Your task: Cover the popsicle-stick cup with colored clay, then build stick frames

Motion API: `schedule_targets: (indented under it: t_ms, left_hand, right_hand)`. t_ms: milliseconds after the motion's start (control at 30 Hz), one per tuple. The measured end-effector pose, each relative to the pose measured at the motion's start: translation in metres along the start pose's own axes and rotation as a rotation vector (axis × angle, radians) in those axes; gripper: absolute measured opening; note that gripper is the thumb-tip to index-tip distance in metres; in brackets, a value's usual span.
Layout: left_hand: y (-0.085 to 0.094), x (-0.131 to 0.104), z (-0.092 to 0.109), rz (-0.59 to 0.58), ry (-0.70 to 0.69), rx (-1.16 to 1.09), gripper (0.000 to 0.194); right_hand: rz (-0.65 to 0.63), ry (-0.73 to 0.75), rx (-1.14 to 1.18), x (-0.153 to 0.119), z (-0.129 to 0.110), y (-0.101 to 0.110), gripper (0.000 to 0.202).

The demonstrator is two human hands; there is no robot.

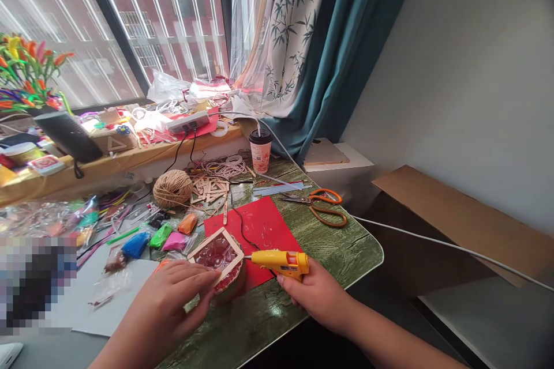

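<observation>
A yellow glue gun (277, 260) is gripped in my right hand (318, 294), its nozzle pointing left at the right corner of a wooden stick frame (234, 259). The four-sided frame lies over the mouth of a round container (236, 285) with a dark red, glossy inside. My left hand (173, 294) pinches the frame's lower left part between fingers and thumb. Under and behind the container is a red sheet (266, 225). The glue gun's trigger is hidden by my fingers.
Scissors (324, 207) with orange handles and a lidded cup (260, 153) stand beyond the red sheet. A twine ball (173, 188), wooden sticks (210, 187) and colored clay packets (160, 236) lie to the left. A white cable (415, 236) crosses the right side.
</observation>
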State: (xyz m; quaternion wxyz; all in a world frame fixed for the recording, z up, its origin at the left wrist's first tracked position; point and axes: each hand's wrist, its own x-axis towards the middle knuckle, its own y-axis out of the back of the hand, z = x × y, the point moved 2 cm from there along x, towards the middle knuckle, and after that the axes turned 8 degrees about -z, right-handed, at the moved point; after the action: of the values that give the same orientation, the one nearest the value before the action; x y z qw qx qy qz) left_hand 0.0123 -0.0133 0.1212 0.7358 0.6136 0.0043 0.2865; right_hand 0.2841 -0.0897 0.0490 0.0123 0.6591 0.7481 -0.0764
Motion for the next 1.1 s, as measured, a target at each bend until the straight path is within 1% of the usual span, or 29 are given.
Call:
schedule_targets:
  t_ms: [167, 467, 633, 900, 1000, 1100]
  left_hand:
    - [0.0, 0.001, 0.001, -0.017, -0.002, 0.003, 0.034]
    - [0.0, -0.001, 0.0, -0.008, 0.006, -0.026, 0.035]
    - [-0.001, 0.0, -0.001, -0.004, 0.007, -0.019, 0.035]
    - [0.0, -0.001, 0.001, -0.012, 0.003, 0.012, 0.033]
    - [-0.001, -0.002, 0.0, -0.032, 0.009, 0.014, 0.033]
    - [-0.002, -0.002, 0.0, -0.042, 0.01, 0.011, 0.033]
  right_hand:
    - [-0.007, -0.007, 0.005, 0.0, 0.004, 0.001, 0.016]
    - [-0.038, -0.028, -0.009, -0.001, 0.006, 0.002, 0.019]
    - [-0.044, -0.067, -0.008, -0.001, 0.011, 0.003, 0.022]
    - [-0.049, -0.051, -0.007, -0.002, 0.001, 0.002, 0.011]
    - [-0.051, -0.073, -0.013, -0.003, 0.001, 0.001, 0.011]
    - [-0.056, -0.121, -0.006, -0.004, 0.004, 0.001, 0.015]
